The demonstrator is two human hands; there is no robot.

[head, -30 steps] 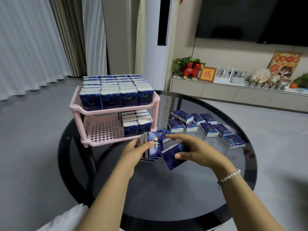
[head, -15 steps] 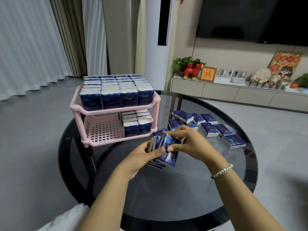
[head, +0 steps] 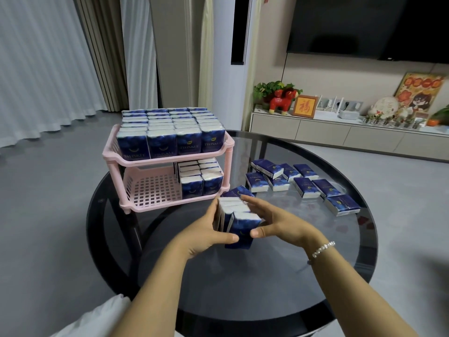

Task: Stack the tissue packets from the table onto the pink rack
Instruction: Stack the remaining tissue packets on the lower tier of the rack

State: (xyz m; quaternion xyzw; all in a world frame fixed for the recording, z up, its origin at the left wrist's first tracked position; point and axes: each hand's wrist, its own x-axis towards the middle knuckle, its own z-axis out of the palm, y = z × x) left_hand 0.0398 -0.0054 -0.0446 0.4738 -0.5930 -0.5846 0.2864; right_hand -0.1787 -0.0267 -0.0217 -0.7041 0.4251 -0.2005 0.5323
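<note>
My left hand (head: 206, 233) and right hand (head: 279, 223) press a row of upright tissue packets (head: 237, 220) between them on the glass table (head: 243, 288), the pink rack (head: 167, 161) just beyond my left hand, loose packets (head: 303, 183) beyond my right.

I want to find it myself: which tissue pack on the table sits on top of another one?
Start at the pink rack, then look right across the dark glass table to the loose packs. The raised pack, at the group's back left, leans on a neighbour; the rest lie flat.
</note>
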